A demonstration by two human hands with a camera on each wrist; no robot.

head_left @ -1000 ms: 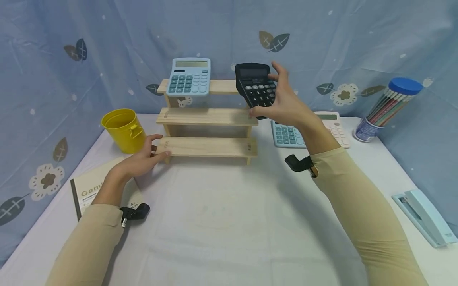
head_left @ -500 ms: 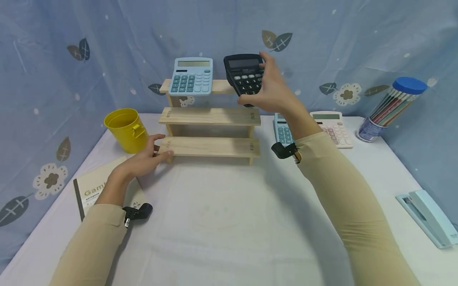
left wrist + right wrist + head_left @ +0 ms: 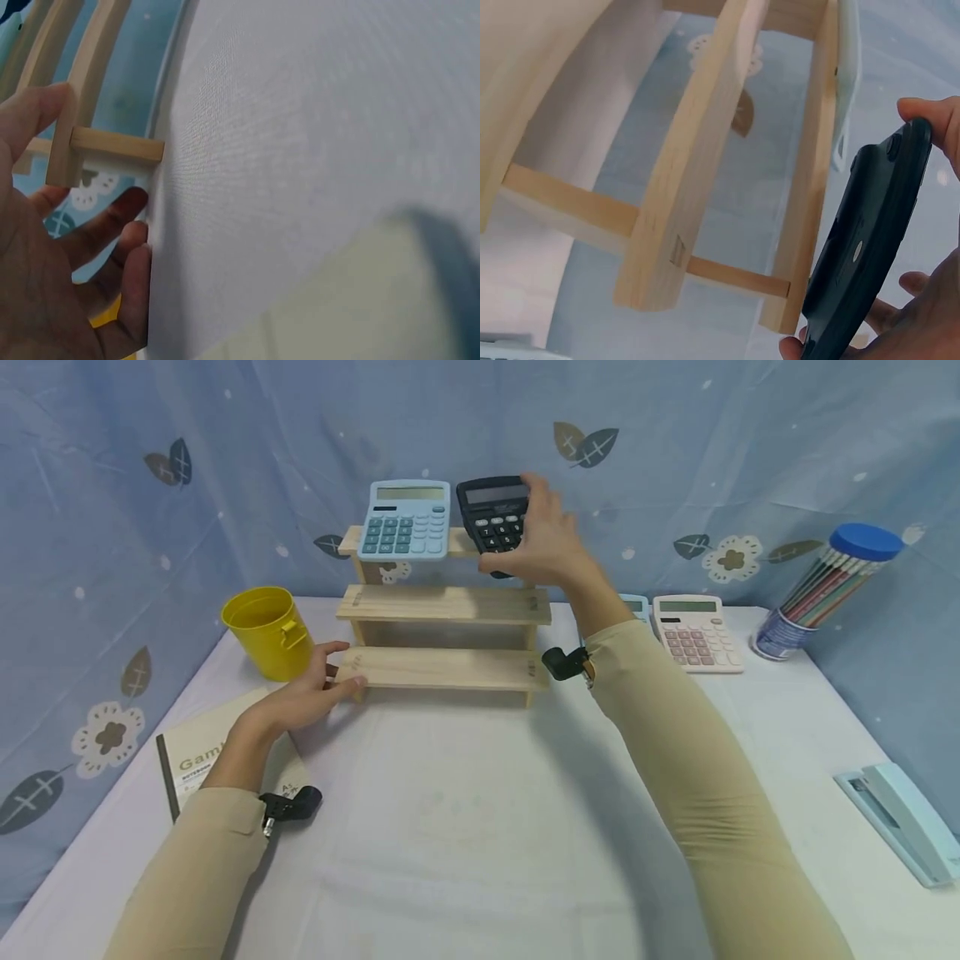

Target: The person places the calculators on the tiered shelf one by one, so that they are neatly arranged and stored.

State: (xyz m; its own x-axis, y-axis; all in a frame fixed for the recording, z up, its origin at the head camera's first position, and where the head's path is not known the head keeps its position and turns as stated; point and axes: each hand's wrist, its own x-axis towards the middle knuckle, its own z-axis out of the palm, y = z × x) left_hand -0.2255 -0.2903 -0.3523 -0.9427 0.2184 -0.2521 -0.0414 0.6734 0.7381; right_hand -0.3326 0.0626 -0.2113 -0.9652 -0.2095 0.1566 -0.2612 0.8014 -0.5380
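Note:
My right hand [image 3: 542, 539] grips a black calculator [image 3: 489, 514] by its edges, thumb low and fingers at the top. It is tilted at the right part of the top shelf of a three-step wooden stand [image 3: 442, 668]. In the right wrist view the calculator's back [image 3: 855, 251] faces the top board's end; whether they touch I cannot tell. Left of it, a light blue calculator [image 3: 406, 522] leans on the top shelf. My left hand [image 3: 303, 693] pinches the left end of the lowest shelf, its thumb [image 3: 41, 109] on the board and the other fingers loosely bent.
A yellow bucket [image 3: 262, 631] and a notebook [image 3: 202, 747] lie near my left hand. At right are a pink-and-white calculator [image 3: 697, 635], a partly hidden blue calculator [image 3: 636, 604], a blue-lidded pencil tub [image 3: 840, 585] and a pale blue stapler [image 3: 903, 822]. A patterned cloth [image 3: 675, 435] hangs behind.
My right hand has carried the black calculator left, from beyond the stand's right end to beside the light blue calculator. My left hand has stayed on the lowest shelf.

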